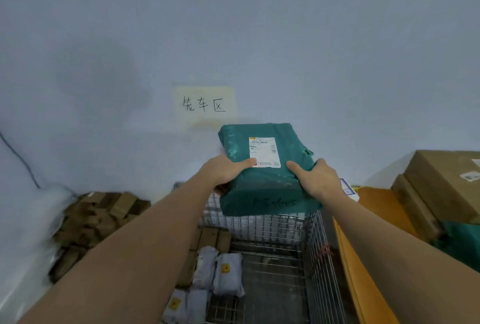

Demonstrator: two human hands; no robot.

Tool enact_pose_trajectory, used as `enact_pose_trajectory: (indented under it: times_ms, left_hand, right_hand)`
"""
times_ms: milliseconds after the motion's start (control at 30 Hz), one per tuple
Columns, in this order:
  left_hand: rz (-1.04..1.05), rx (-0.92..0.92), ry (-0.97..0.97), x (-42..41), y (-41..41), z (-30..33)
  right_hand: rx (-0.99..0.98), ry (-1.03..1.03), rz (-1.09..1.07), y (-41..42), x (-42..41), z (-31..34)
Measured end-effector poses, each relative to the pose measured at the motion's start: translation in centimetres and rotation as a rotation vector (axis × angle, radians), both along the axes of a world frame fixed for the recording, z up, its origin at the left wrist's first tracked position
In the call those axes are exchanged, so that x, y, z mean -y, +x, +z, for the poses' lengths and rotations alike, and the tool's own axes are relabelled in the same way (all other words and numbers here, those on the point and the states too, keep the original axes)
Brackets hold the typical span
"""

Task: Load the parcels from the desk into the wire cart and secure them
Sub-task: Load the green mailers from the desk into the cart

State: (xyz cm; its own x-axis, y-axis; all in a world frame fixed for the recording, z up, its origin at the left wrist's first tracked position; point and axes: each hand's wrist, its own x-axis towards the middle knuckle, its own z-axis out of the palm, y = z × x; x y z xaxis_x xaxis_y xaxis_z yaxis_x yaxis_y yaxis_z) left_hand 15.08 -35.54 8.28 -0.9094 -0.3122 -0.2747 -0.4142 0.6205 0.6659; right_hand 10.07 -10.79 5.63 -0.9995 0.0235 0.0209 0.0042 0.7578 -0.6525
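I hold a green plastic-wrapped parcel [265, 180] with a white shipping label in the air above the wire cart [319, 258]. My left hand [223, 170] grips its left edge, thumb on top near the label. My right hand [317, 176] grips its right edge. The cart stands below, open at the top, against the wall. Inside it lie several small grey bagged parcels [226, 274] and flat brown cardboard boxes [213, 240] along the left side. The cart's right half shows bare wire floor.
An orange-topped desk [384, 209] to the right carries large brown cartons [446, 183] and another green bag [457, 243]. A heap of small cardboard boxes [96, 219] lies on the floor at left. A handwritten paper sign [204, 105] hangs on the wall.
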Motion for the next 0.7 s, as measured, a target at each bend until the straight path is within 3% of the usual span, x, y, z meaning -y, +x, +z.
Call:
enact_pose_trajectory:
  times_ms: [333,700]
  left_hand:
    - [0.105,0.058,-0.007,10.2,3.1,-3.2]
    - [0.152,0.105,-0.045,15.1,0.9,-7.7]
  right_hand:
    - [0.006,0.063,0.092,1.4,10.9,-2.5]
    - [0.087,0.008,0.157,-2.5,17.1,-7.9]
